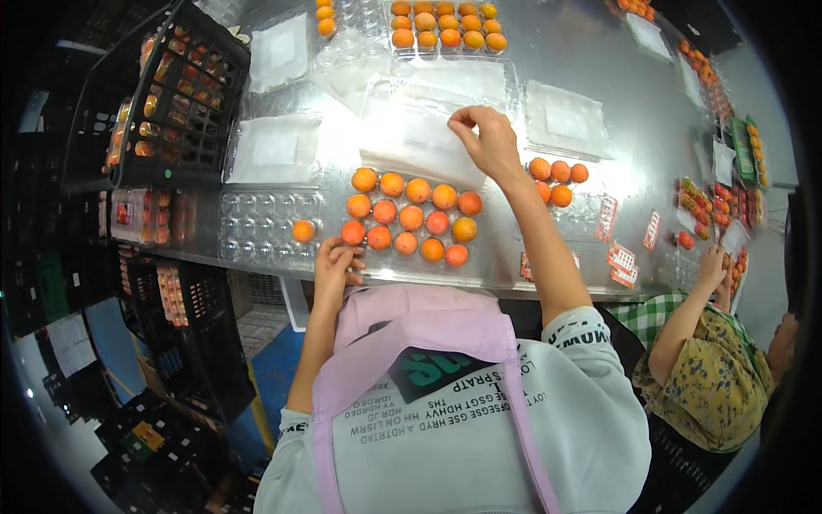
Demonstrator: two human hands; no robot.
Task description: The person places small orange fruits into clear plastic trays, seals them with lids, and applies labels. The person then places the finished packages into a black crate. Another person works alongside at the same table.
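Observation:
In front of me lies a clear plastic fruit tray [390, 272] filled with rows of round orange-red fruits [412, 218]. Its clear lid [411, 128], with a white pad inside, stands folded back on the far side. My left hand [336, 265] is at the tray's near left corner, fingers curled against the edge beside a fruit. Above the lid's right part is my right hand [488, 141], thumb and fingertips pinched together. Whatever the pinch holds, if anything, is too small to make out. One loose fruit [303, 230] sits in a second clear tray [270, 248] on the left.
A black crate [193, 103] of packed fruit stands at the left. More trays of fruit [449, 30] lie at the back. On the right are a partly filled tray [556, 182], red-and-white labels [622, 264] and a co-worker [706, 368] handling fruit packs.

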